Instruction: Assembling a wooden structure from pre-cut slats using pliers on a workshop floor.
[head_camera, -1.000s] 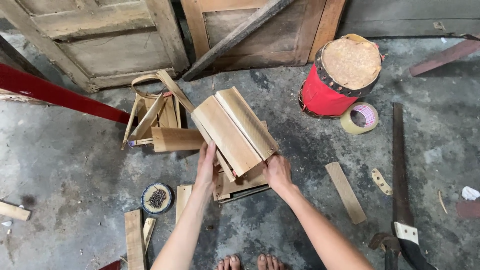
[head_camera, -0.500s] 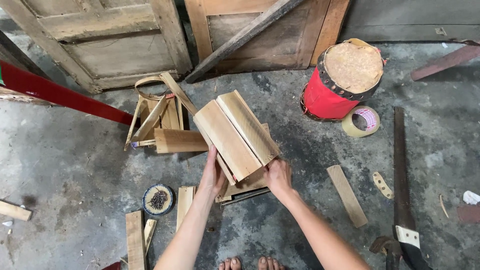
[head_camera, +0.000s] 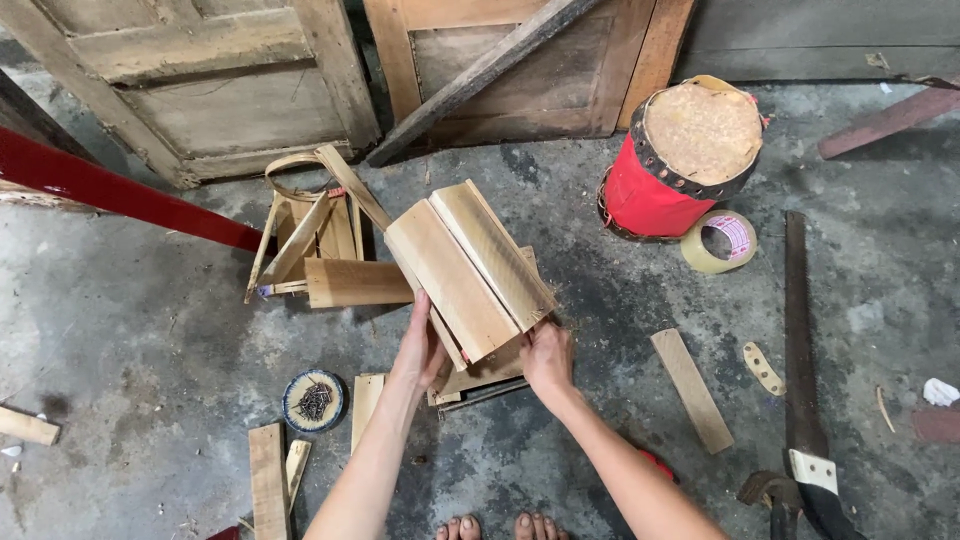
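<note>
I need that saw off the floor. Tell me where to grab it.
Grip the saw by its dark handle at the near end, coming from above: it lies flat on the floor, blade pointing away, so the handle is the safe, thick part.

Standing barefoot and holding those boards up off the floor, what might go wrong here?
The wooden boards are only steadied at their lower end by the left hand and right hand, so they might slip and land on the bare toes right below. A dish of nails and a saw lie close by, which a bare foot might step on.
</note>
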